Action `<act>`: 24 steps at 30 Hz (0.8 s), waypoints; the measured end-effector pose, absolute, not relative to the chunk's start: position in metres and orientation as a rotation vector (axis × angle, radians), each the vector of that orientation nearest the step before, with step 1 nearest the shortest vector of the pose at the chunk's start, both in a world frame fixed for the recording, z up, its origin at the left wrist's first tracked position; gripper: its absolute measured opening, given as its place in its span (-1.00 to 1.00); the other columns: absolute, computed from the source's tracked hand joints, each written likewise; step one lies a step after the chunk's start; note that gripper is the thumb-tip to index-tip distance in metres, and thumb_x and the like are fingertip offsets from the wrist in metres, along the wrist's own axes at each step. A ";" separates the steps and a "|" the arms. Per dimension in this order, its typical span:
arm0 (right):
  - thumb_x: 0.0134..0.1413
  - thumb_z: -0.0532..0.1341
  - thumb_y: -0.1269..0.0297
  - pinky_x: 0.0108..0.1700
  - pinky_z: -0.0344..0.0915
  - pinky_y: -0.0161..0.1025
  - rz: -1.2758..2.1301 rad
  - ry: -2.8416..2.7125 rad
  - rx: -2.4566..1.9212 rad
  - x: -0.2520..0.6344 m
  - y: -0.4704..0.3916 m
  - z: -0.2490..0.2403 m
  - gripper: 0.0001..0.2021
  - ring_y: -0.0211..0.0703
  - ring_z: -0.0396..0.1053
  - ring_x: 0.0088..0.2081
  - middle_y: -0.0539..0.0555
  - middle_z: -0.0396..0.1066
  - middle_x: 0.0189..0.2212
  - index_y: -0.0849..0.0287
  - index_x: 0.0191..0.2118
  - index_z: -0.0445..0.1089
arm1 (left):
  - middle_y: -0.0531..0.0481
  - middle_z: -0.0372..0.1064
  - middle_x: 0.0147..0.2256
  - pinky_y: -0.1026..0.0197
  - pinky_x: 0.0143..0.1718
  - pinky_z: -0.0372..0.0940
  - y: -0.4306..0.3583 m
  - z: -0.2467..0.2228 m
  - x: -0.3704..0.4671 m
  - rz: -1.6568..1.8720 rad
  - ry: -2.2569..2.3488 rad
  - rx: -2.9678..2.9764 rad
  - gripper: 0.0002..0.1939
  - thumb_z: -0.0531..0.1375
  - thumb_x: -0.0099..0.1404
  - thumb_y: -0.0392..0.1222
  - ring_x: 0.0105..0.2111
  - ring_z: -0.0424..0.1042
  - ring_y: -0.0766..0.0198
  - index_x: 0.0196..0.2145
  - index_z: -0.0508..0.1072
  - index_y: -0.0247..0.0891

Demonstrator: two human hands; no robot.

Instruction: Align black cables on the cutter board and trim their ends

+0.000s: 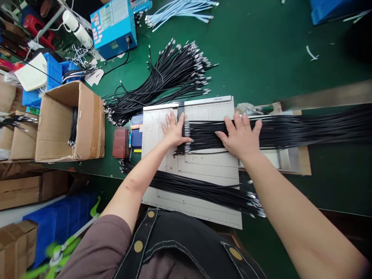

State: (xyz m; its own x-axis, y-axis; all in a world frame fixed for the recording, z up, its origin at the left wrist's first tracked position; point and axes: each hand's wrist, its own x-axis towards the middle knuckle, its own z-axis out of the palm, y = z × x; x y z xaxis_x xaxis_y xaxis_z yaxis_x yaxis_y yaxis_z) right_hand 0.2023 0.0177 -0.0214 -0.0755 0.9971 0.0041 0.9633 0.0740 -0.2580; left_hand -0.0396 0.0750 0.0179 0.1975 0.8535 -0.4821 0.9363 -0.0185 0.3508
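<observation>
Black cables (206, 135) lie side by side across a pale, ruled cutting board (209, 164), their metal-tipped ends lined up against a dark bar (180, 149). My left hand (173, 130) is spread over the bar, with its thumb on the cable ends. Flat on the cables rests my right hand (242, 137), fingers apart. From there the cables run off to the right. Nearer my body, a second bundle of black cables (197, 186) crosses the board, its silvery ends past the right edge.
Behind the board is a heap of black cables (162, 73), with light blue cables (180, 11) farther back. A blue machine (113, 27) stands at the back left. An open cardboard box (91, 124) sits left, beside a reddish block (120, 143). A green-bladed fan (58, 255) is below.
</observation>
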 end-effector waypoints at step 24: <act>0.34 -0.12 -0.06 0.29 -0.22 0.47 0.333 -2.168 -2.013 0.203 0.020 -0.020 -0.31 0.38 -0.08 0.38 0.41 0.01 0.38 0.27 0.41 0.05 | -0.27 -0.77 0.44 -0.28 0.37 -0.47 0.053 0.019 -0.046 -0.142 1.778 1.734 0.30 0.38 0.03 0.27 0.41 -0.68 -0.18 0.46 -0.32 -0.11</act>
